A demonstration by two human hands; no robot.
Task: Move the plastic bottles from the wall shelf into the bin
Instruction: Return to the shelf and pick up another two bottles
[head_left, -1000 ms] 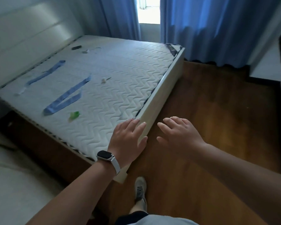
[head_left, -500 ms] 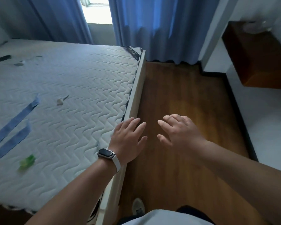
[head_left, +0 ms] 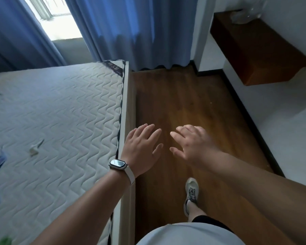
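Head view, hands?
— Both out front over the wood floor [head_left: 184,96]: left hand [head_left: 141,149] and right hand [head_left: 193,145], fingers spread, grip released, holding nothing. watch [head_left: 118,164] on left wrist.
Task items?
— plastic bottles [head_left: 245,15], clear, blurry, count unclear, on top of the wall shelf [head_left: 258,50], upper right, well apart from both hands.
Rest?
— mattress [head_left: 57,121] left, blue curtains [head_left: 140,29] behind, one shoe [head_left: 191,190] on the floor.
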